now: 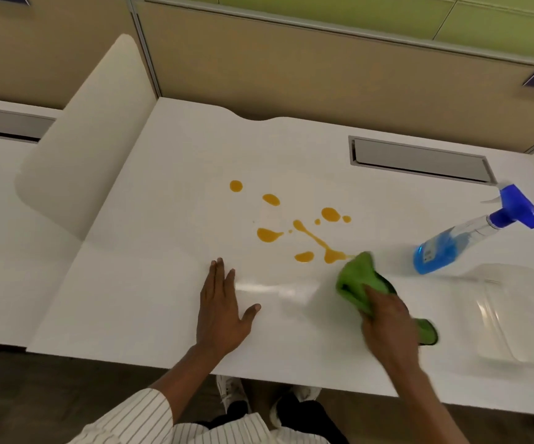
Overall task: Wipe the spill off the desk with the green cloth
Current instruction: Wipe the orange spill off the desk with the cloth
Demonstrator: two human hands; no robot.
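An orange spill (304, 230) lies in several drops and a streak on the white desk (150, 283), a little past the middle. My right hand (387, 328) grips the bunched green cloth (357, 280), whose front tip touches the near right end of the streak. A corner of the cloth sticks out behind the hand. My left hand (222, 310) rests flat on the desk with fingers spread, to the left of the cloth and nearer than the spill.
A spray bottle (464, 241) with blue liquid and a blue trigger head stands at the right. A clear plastic container (512, 312) sits at the near right. A grey cable flap (419, 160) is set into the desk behind. A white side panel (79, 149) rises at the left.
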